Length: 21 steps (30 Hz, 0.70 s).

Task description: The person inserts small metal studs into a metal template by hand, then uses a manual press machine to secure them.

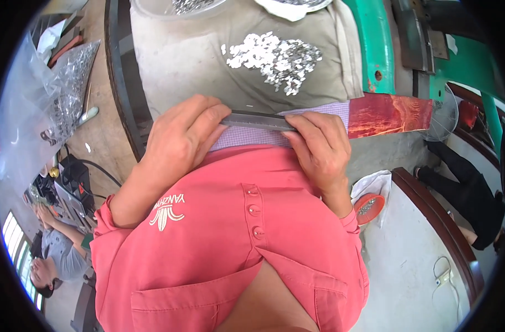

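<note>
A narrow dark grey bar (258, 120) lies crosswise close to my body, held by its two ends. My left hand (187, 130) is closed on its left end, thumb and fingers pinching it. At the other end my right hand (321, 143) grips it the same way. Beneath the bar is a purple checked cloth (252, 138). Just beyond it, a tiny pale sliver (249, 105) rests on the grey-brown cloth (180, 61). Farther off on that cloth spreads a loose pile of small shiny flat metal pieces (285, 60).
A translucent tub (147, 10) and a white-lined bowl (288, 12) hold metal bits at the far edge. Green metal (374, 44) and a reddish board (390, 115) flank the right. An orange bowl (381, 207) sits lower right. Clear bags (75, 83) lie left. One person is on either side.
</note>
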### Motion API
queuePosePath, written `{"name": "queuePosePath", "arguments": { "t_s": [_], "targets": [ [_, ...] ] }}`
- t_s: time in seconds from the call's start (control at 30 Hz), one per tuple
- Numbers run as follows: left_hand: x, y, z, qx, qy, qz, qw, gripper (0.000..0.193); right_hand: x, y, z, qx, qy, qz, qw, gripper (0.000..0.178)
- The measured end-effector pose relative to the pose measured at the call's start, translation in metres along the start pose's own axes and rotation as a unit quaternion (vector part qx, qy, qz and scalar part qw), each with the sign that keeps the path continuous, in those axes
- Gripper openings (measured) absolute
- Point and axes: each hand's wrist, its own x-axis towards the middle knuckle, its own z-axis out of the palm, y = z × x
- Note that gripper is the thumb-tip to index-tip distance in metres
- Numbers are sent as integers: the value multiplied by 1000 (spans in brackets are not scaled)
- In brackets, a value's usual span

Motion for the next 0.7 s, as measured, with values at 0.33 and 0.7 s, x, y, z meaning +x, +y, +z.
{"name": "queuePosePath", "arguments": {
  "t_s": [0.33,0.7],
  "targets": [
    [67,18,-11,89,10,142,986,28,4,12,-37,-47,70,25,996,30],
    [270,91,20,112,38,471,874,14,13,59,-135,-251,260,109,926,25]
  ]
}}
